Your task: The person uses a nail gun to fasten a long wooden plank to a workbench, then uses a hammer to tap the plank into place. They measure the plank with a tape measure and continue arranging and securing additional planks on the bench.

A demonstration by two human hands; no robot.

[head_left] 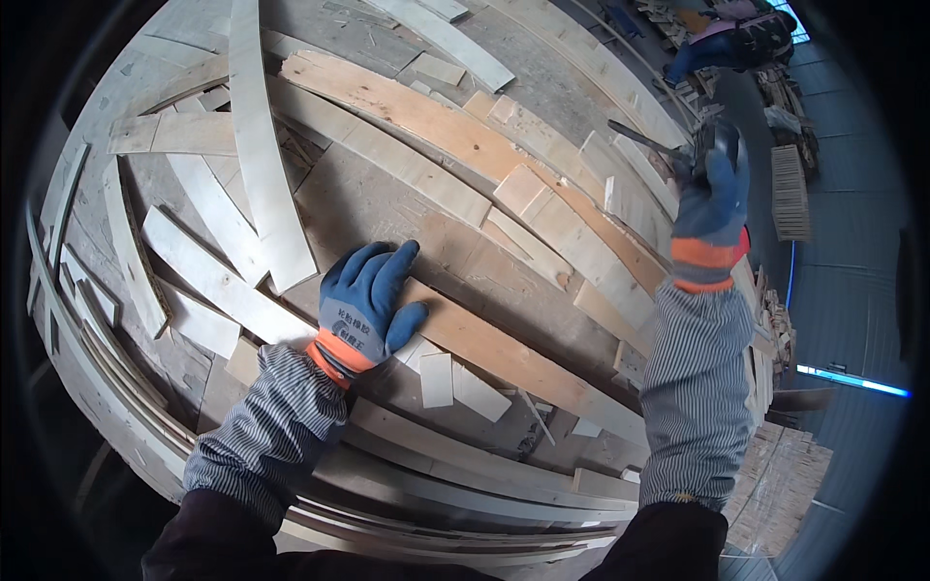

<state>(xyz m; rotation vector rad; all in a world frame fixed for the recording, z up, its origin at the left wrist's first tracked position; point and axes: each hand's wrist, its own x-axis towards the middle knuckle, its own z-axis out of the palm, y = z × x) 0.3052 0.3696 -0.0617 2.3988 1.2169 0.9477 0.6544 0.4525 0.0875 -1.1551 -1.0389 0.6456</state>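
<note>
My left hand (371,298), in a blue and grey rubber-coated glove with an orange cuff, rests over the left end of a light brown wooden strip (523,353). Its fingers are stretched out and the thumb stands apart. At the right, my right hand (712,194), gloved alike, is closed and raised over the edge of the wood pile. A dark, narrow tool (647,138) juts leftward from it; its exact kind cannot be made out, and its grip is mostly hidden by the glove. Two short pale wood offcuts (437,380) lie just below the brown strip.
Pale wooden strips (266,145) lie crisscrossed over a worn board surface (354,198). A long orange-brown plank (417,107) runs diagonally behind my hands. More strips (455,504) are layered along the near edge. Another person (727,44) is at the far right, near stacked wood (790,194).
</note>
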